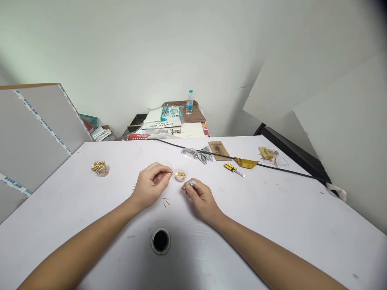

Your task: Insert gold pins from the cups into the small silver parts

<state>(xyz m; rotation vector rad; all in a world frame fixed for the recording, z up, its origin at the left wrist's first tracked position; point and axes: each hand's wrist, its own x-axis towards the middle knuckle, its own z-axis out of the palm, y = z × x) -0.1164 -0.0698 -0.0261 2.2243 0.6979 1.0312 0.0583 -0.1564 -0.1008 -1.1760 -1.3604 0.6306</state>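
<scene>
My left hand is closed in a pinch just left of a small clear cup with little gold-coloured metal pieces in it. Whatever sits between its fingertips is too small to name. On the cup's near right side, my right hand is closed around a small silver metal piece, mostly covered by the fingers. Several thin copper-coloured pins lie on the table between my wrists. A few more show partly behind my left hand.
A tub of gold pins stands at left on the white table. Toward the right lie a yellow-black screwdriver, silver blades, a brown card and a black cable. Near the front is a round hole.
</scene>
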